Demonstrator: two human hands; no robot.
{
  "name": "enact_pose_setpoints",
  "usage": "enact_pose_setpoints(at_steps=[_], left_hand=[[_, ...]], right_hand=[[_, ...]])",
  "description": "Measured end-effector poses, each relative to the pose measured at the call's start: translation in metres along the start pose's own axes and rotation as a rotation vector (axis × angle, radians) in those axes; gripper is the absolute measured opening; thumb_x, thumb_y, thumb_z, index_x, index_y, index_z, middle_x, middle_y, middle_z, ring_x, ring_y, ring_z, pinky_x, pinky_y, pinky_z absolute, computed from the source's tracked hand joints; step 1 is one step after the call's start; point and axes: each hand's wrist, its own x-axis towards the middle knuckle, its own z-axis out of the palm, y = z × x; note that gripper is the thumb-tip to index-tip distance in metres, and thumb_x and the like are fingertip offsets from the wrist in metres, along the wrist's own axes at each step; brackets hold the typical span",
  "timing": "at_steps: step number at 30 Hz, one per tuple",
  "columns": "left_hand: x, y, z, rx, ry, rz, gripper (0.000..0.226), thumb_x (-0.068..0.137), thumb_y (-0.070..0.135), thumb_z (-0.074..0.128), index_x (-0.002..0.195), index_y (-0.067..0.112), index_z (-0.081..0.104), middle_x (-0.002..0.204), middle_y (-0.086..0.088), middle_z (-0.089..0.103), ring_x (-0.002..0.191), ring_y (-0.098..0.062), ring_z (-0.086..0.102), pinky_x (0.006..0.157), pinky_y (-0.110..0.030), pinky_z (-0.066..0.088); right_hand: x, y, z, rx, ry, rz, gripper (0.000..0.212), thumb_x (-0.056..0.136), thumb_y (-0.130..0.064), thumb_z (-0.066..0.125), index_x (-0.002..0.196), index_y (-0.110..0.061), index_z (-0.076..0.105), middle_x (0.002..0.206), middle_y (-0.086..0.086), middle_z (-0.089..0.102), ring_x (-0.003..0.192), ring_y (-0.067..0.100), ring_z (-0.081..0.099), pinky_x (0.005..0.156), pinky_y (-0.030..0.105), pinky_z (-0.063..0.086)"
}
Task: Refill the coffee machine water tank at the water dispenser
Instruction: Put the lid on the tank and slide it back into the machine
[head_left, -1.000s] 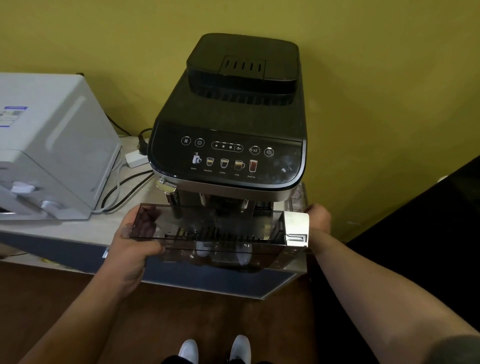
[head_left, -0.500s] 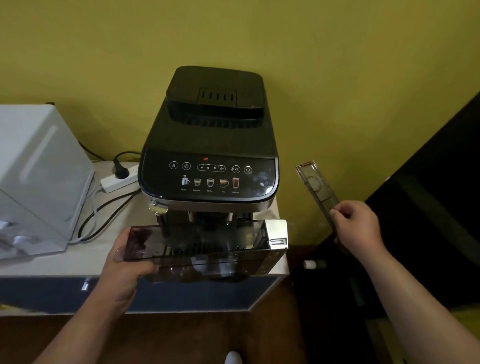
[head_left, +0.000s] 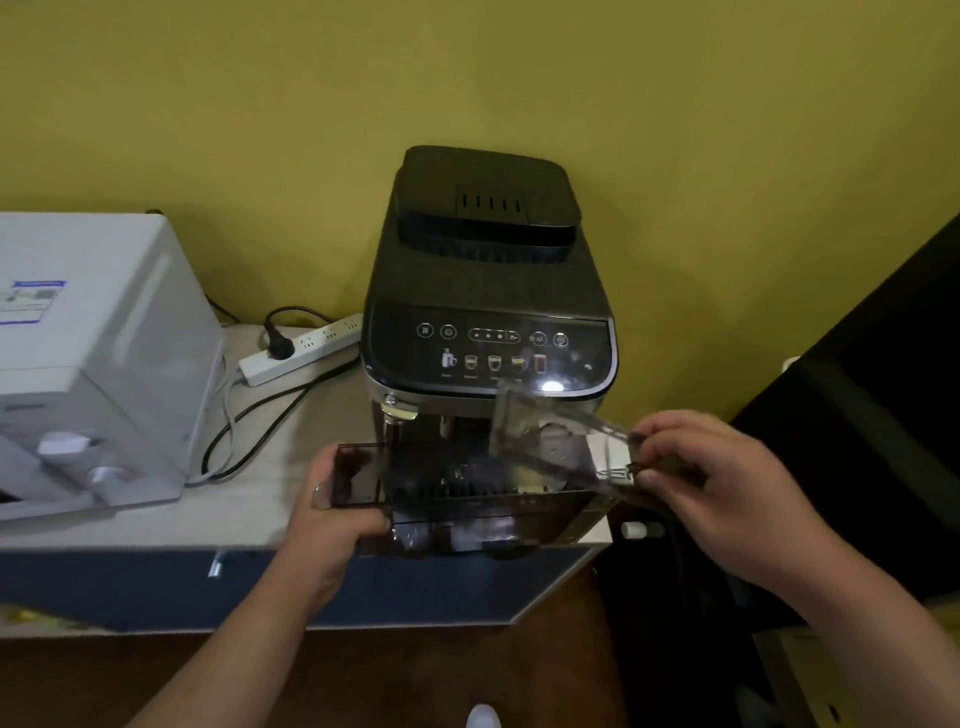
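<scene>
Left hand grips the smoky water tank by its left end, level before the coffee machine, right hand pinches its clear lid above, and it looks stiff, light, slick, so support both ends

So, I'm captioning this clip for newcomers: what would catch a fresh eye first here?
The black coffee machine stands centre against the yellow wall. Before it, the left hand grips a smoky water tank by one end; the right hand holds a clear lid tilted over the other.
</scene>
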Motion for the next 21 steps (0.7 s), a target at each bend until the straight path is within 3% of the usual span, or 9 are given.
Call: enact_pose_setpoints(at_steps=[3, 5, 8, 11, 13, 15, 18, 21], left_hand=[[0.002, 0.0, -0.004, -0.006, -0.029, -0.002, 0.067, 0.061, -0.03, 0.061, 0.106, 0.02, 0.057, 0.101, -0.01, 0.062, 0.09, -0.026, 0.061, 0.044, -0.024, 0.052], [0.006, -0.002, -0.009, 0.001, -0.049, -0.013, 0.065, 0.063, -0.026, 0.065, 0.114, 0.014, 0.057, 0.106, -0.013, 0.065, 0.096, -0.032, 0.063, 0.05, -0.027, 0.055], [0.009, 0.0, -0.012, 0.003, -0.049, -0.001, 0.06, 0.063, 0.009, 0.082, 0.117, 0.006, 0.057, 0.109, -0.018, 0.069, 0.099, -0.035, 0.068, 0.061, -0.036, 0.059], [0.007, 0.004, -0.012, 0.028, -0.054, -0.012, 0.066, 0.059, 0.034, 0.086, 0.115, 0.012, 0.058, 0.108, -0.015, 0.071, 0.099, -0.032, 0.071, 0.071, -0.044, 0.061], [0.006, 0.004, -0.014, 0.04, -0.072, -0.016, 0.067, 0.057, 0.028, 0.088, 0.115, 0.016, 0.057, 0.107, -0.011, 0.073, 0.097, -0.029, 0.072, 0.07, -0.045, 0.062], [0.006, 0.0, -0.017, 0.031, -0.112, -0.002, 0.058, 0.063, 0.006, 0.087, 0.111, 0.017, 0.057, 0.1, -0.005, 0.075, 0.093, -0.023, 0.073, 0.068, -0.042, 0.061], [0.005, -0.003, -0.017, 0.022, -0.119, -0.018, 0.072, 0.063, -0.033, 0.064, 0.108, 0.024, 0.055, 0.089, 0.003, 0.076, 0.087, -0.013, 0.073, 0.064, -0.034, 0.061], [0.009, -0.009, -0.021, -0.003, -0.092, -0.033, 0.079, 0.06, -0.034, 0.062, 0.111, 0.025, 0.055, 0.1, -0.006, 0.072, 0.097, -0.022, 0.071, 0.067, -0.037, 0.059]], right_hand=[[0.007, -0.014, 0.027, -0.015, -0.094, -0.091, 0.019, 0.077, -0.009, 0.076, 0.083, -0.025, 0.069, 0.107, -0.029, 0.054, 0.105, 0.0, 0.052, 0.09, 0.022, 0.043], [0.014, -0.026, 0.044, -0.045, -0.149, -0.129, 0.013, 0.081, -0.013, 0.074, 0.085, -0.024, 0.07, 0.108, -0.023, 0.058, 0.105, 0.004, 0.053, 0.091, 0.024, 0.044], [0.028, -0.043, 0.062, -0.112, -0.185, -0.151, 0.005, 0.084, -0.016, 0.07, 0.085, -0.021, 0.071, 0.111, -0.012, 0.065, 0.107, 0.01, 0.055, 0.094, 0.026, 0.044], [0.04, -0.053, 0.075, -0.168, -0.212, -0.188, 0.005, 0.085, -0.016, 0.068, 0.082, -0.017, 0.071, 0.11, -0.009, 0.067, 0.103, 0.014, 0.056, 0.092, 0.03, 0.046], [0.045, -0.056, 0.082, -0.203, -0.218, -0.215, 0.007, 0.085, -0.016, 0.067, 0.079, -0.017, 0.071, 0.107, -0.008, 0.068, 0.099, 0.016, 0.058, 0.089, 0.033, 0.048], [0.048, -0.06, 0.087, -0.219, -0.208, -0.217, 0.008, 0.086, -0.017, 0.065, 0.08, -0.018, 0.071, 0.106, -0.008, 0.068, 0.099, 0.014, 0.057, 0.088, 0.03, 0.047], [0.054, -0.062, 0.093, -0.227, -0.193, -0.194, 0.01, 0.088, -0.021, 0.062, 0.083, -0.021, 0.07, 0.106, -0.01, 0.068, 0.099, 0.012, 0.054, 0.089, 0.027, 0.045], [0.055, -0.064, 0.097, -0.24, -0.191, -0.166, 0.011, 0.09, -0.022, 0.061, 0.082, -0.023, 0.069, 0.107, -0.011, 0.066, 0.099, 0.012, 0.052, 0.088, 0.027, 0.046]])
